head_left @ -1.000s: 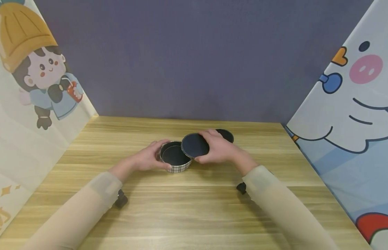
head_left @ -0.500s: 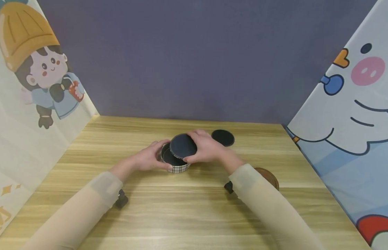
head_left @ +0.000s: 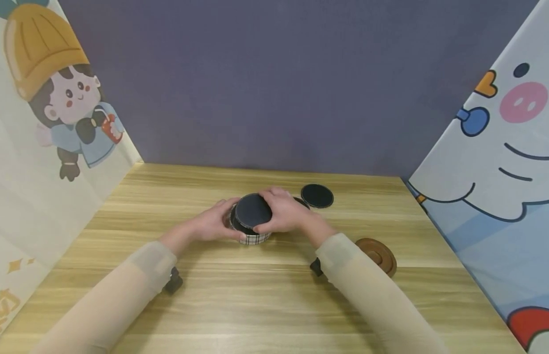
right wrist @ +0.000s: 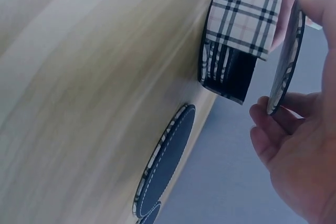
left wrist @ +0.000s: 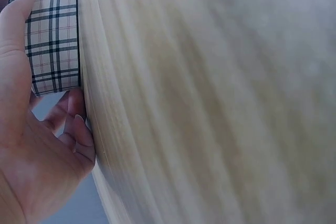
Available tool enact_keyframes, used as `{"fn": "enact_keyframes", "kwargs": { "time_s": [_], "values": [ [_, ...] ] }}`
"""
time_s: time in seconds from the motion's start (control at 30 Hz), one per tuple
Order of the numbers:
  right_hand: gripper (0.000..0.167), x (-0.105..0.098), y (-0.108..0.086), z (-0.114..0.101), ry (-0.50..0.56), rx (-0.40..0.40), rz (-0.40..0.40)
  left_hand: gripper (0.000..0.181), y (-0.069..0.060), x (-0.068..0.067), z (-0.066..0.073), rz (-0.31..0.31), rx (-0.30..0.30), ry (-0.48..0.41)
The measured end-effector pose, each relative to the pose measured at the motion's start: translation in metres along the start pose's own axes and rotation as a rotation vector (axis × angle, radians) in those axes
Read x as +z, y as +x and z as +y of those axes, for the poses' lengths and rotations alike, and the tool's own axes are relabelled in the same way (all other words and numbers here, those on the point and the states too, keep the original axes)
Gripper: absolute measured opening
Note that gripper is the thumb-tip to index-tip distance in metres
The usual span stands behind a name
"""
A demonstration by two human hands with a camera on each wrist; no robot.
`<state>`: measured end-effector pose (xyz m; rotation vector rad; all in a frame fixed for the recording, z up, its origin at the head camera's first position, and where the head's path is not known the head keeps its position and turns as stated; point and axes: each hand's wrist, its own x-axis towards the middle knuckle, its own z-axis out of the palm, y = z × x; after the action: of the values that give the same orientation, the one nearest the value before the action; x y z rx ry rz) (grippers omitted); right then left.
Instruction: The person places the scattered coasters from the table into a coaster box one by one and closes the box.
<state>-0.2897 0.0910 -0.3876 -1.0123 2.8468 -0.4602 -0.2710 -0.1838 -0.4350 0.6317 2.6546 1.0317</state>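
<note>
A round plaid coaster holder with a dark inside stands on the table. My left hand grips its left side, thumb in front along the plaid wall in the left wrist view. Between thumb and fingers my right hand holds a round black coaster, slightly tilted, above the holder's open top. The right wrist view shows this held coaster apart from the holder. Through a gap in the holder's wall, several stacked coasters show at the bottom.
One black coaster lies flat at the back right. Another is partly hidden behind my right hand. A brown round disc with a raised ring lies right of my right sleeve. A dark panel rises behind the wooden table.
My right hand has carried the black coaster leftward, from the holder's right edge to over its opening. The brown disc and the coasters on the table have come into sight. My left hand stays put.
</note>
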Motion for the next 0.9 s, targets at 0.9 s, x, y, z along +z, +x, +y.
{"fn": "enact_keyframes", "kwargs": {
  "time_s": [0.9],
  "values": [
    [0.113, 0.0081, -0.0005, 0.0032, 0.093, -0.007, -0.110, 0.112, -0.0009, 0.0006, 0.0035, -0.016, 0.000, -0.002]
  ]
}}
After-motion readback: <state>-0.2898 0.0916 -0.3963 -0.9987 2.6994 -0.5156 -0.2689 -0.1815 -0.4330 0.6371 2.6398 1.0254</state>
